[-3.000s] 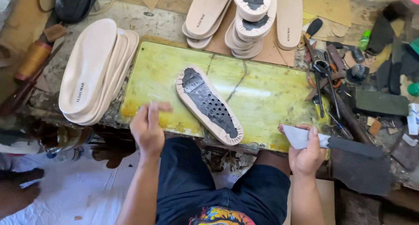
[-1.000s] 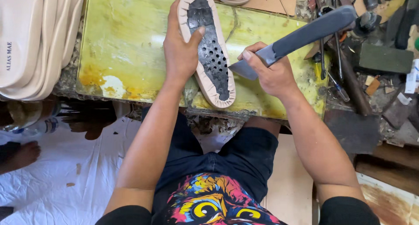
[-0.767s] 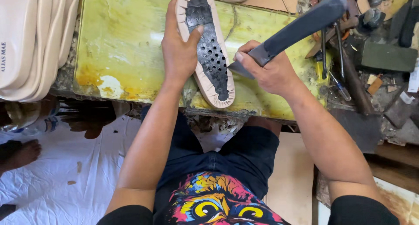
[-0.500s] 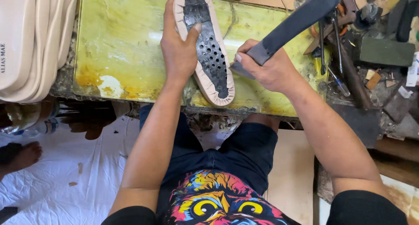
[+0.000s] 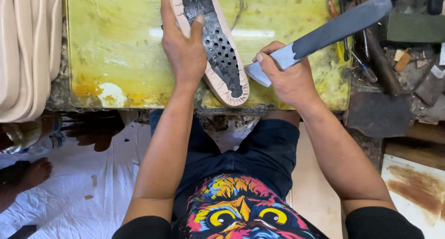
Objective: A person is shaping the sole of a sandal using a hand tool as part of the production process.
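Observation:
A beige shoe sole (image 5: 227,58) with a dark perforated centre lies on the yellow-green cutting board (image 5: 116,49). My left hand (image 5: 183,46) presses flat on the sole's left side, holding it down. My right hand (image 5: 287,74) grips a long grey-handled knife (image 5: 333,30). Its pale blade end meets the sole's right edge near the heel, while the handle angles up to the right.
A stack of beige soles (image 5: 28,49) lies at the left. Several hand tools and scraps (image 5: 394,58) clutter the bench at the right. A white sheet (image 5: 69,192) covers the floor, with a bare foot (image 5: 28,174) at the left.
Three seconds ago both hands were at the board's front edge; my left hand has since pressed onto the sole and my right brought the knife to its edge. The view has moved closer.

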